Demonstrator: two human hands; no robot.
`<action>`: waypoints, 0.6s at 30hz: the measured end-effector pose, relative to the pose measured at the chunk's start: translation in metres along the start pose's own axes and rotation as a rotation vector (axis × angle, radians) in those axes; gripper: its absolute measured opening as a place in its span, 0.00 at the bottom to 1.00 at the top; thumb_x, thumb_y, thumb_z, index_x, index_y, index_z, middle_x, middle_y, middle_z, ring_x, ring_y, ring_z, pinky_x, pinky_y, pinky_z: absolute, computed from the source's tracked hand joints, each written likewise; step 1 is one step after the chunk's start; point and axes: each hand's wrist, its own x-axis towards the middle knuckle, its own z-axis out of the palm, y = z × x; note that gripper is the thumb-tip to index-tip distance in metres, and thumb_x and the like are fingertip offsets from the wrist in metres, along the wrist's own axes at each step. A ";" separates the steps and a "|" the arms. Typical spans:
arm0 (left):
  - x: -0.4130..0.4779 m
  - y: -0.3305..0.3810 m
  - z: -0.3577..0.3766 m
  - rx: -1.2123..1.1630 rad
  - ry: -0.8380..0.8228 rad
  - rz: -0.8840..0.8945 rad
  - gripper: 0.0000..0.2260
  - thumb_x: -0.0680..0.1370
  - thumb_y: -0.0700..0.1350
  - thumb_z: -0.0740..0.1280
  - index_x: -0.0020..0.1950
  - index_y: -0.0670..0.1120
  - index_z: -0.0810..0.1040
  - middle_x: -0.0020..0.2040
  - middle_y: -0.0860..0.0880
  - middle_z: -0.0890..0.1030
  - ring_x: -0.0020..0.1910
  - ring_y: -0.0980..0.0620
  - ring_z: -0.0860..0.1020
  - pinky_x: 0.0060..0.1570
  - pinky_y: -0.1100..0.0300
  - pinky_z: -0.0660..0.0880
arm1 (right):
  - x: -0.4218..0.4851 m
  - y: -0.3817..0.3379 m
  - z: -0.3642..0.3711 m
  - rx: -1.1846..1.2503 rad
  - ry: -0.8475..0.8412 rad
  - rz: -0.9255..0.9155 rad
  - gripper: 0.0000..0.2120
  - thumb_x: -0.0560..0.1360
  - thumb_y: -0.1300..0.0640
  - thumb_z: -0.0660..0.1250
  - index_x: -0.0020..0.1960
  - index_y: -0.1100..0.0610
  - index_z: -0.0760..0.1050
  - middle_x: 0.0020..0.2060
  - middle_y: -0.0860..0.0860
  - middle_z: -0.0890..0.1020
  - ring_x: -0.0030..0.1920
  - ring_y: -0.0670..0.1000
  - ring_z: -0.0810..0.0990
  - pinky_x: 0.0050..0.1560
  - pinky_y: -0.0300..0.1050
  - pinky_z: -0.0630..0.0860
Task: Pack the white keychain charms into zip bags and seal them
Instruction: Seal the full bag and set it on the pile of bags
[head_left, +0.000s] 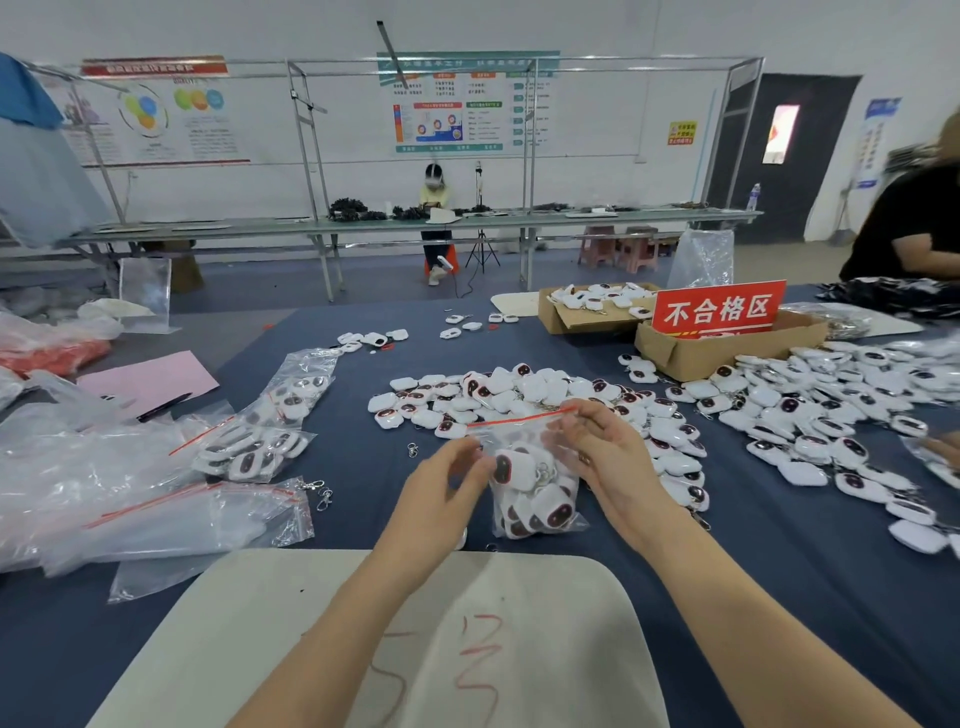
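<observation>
held a small clear plastic zip bag with a red seal strip (530, 452) upright between both hands, over the dark blue tablecloth (363, 467). pinched its left edge, below the strip, with the left hand (447, 493). pinched the right end of the strip with the curled fingers of the right hand (608, 457). saw several white rounded keychain charms with dark red oval faces (550, 512) bunched in the bag's lower half. could not tell whether the strip was pressed closed. noted just behind the bag a loose heap of the same charms (498, 397), and a wider spread of them (831, 415) off to the right. noted to the left some filled clear bags (260, 447) beside a stack of empty clear bags (156, 519). saw beyond the heap a brown cardboard box (691, 358) bearing a red sign with white lettering (719, 309). saw nearest the body, under the forearms, a pale rounded board with red scrawl (363, 623).
</observation>
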 end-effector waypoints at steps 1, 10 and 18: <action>0.006 0.005 0.002 -0.016 0.017 0.000 0.08 0.82 0.54 0.65 0.59 0.55 0.79 0.54 0.62 0.82 0.53 0.67 0.78 0.48 0.70 0.71 | 0.000 0.000 0.000 -0.001 0.002 0.000 0.08 0.80 0.63 0.66 0.53 0.53 0.80 0.44 0.50 0.86 0.54 0.53 0.84 0.53 0.44 0.81; 0.030 0.030 -0.006 -0.062 0.067 0.040 0.06 0.81 0.46 0.69 0.45 0.54 0.82 0.45 0.58 0.83 0.42 0.65 0.78 0.42 0.75 0.70 | -0.001 -0.001 -0.009 0.030 0.066 -0.039 0.07 0.79 0.62 0.68 0.52 0.51 0.81 0.43 0.49 0.87 0.49 0.48 0.86 0.43 0.36 0.81; 0.028 0.027 -0.010 -0.102 0.104 -0.051 0.05 0.80 0.44 0.69 0.46 0.52 0.82 0.45 0.55 0.85 0.45 0.56 0.81 0.46 0.62 0.74 | -0.001 0.006 -0.006 -0.019 0.040 -0.031 0.11 0.79 0.63 0.67 0.57 0.49 0.80 0.46 0.53 0.88 0.51 0.52 0.86 0.49 0.41 0.81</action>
